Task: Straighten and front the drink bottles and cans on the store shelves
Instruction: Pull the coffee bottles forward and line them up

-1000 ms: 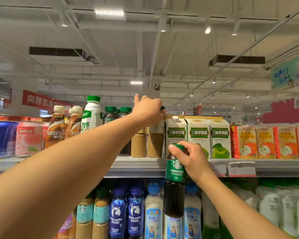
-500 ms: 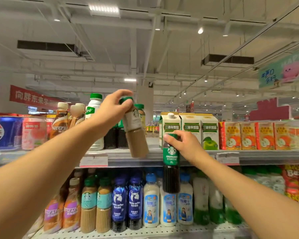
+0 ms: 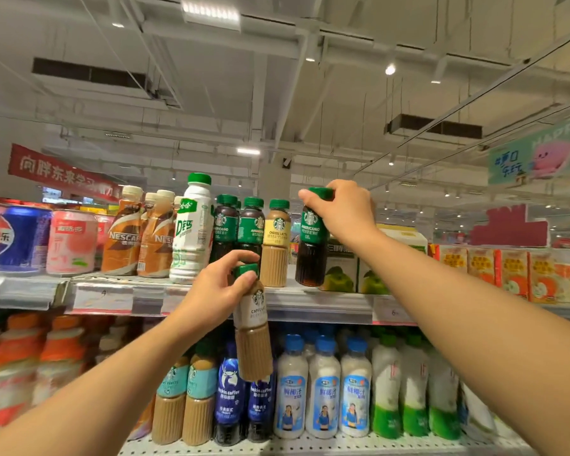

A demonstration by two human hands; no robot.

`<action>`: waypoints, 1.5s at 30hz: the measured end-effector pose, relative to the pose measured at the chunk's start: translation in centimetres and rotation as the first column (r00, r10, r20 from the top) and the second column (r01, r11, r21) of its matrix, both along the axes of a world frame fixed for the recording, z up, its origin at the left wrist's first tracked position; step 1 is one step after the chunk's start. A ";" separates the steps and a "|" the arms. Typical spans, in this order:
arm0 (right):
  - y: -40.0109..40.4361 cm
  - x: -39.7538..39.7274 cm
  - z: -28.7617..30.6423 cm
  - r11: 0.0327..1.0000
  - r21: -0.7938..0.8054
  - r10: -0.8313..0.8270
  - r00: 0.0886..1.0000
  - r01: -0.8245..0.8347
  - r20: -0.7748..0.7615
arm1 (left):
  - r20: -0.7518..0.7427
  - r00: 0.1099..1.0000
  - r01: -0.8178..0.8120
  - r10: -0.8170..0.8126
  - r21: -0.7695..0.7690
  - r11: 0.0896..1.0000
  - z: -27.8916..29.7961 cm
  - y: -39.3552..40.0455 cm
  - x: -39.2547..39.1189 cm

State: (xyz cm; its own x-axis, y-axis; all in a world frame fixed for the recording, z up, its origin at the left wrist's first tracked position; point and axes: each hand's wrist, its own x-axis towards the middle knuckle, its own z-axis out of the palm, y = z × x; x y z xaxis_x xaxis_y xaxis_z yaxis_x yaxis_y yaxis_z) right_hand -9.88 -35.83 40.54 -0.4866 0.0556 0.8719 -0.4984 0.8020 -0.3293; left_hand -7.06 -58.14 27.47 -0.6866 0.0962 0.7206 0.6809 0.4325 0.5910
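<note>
Left hand: the left hand has its fingers and thumb curled round the green cap of a beige milky-coffee plastic bottle with a white Starbucks label, carried in the air in front of the upper shelf edge, tilted slightly, its base hanging before the lower shelf's bottles.
Right hand: the right hand grips the green cap of a dark black-coffee plastic bottle with a green Americano label, held upright at the front of the grey metal upper shelf; whether its base touches the shelf I cannot tell.
Shelf row: just left of it stands a beige bottle with a yellow Cheese Latte label, then two more dark green-labelled bottles.
Behind right forearm: white and green apple-juice cartons.
Lower shelf: blue-capped white coconut-drink bottles.
</note>
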 end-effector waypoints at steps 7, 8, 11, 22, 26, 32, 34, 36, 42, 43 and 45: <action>-1.6 -2.2 -0.7 0.988 0.020 -0.153 0.987 0.152 0.052 | 0.015 1.000 0.008 -0.008 -0.001 1.000 0.2 -0.4 -0.4; -1.7 -2.4 -0.6 0.986 0.021 -0.163 0.985 0.162 0.062 | 0.014 1.000 0.013 -0.013 0.001 1.000 0.1 -0.4 -0.4; -2.0 -2.2 -0.2 0.978 0.061 -0.204 0.976 0.199 0.079 | 0.005 1.000 0.017 -0.017 0.005 1.000 -0.1 -0.4 -0.5; -1.7 -2.6 1.1 0.941 0.328 -0.181 0.939 0.080 0.291 | -0.025 1.000 0.009 -0.009 0.016 1.000 -0.4 -0.6 -1.2; -1.6 -3.2 0.0 0.947 0.308 -0.166 0.959 0.090 0.231 | -0.023 1.000 0.011 -0.010 0.021 1.000 -0.5 -0.6 -1.4; -1.5 -3.0 -1.2 0.943 0.310 -0.183 0.968 0.123 0.174 | -0.007 1.000 -0.004 0.004 0.021 1.000 -0.3 -0.5 -1.4; -1.5 -2.5 -2.2 0.946 0.300 -0.151 0.986 0.121 0.077 | 0.007 1.000 -0.001 0.000 0.026 1.000 -0.2 -0.4 -1.2; -1.4 -1.4 -3.3 0.969 0.235 -0.060 0.997 0.072 -0.057 | 0.022 1.000 0.004 -0.005 0.034 0.999 -0.2 -0.3 -1.1; -1.4 0.7 -8.5 0.957 0.220 0.189 0.982 -0.191 0.032 | 0.044 0.999 0.016 -0.019 0.071 0.997 0.1 0.0 -0.7; -1.6 0.9 -9.4 0.947 0.227 0.210 0.973 -0.227 0.099 | 0.049 0.998 0.022 -0.026 0.078 0.997 0.1 0.0 -0.6; -1.9 1.4 -10.8 0.935 0.212 0.236 0.946 -0.283 0.223 | 0.063 0.997 0.031 -0.037 0.089 0.996 0.2 0.1 -0.4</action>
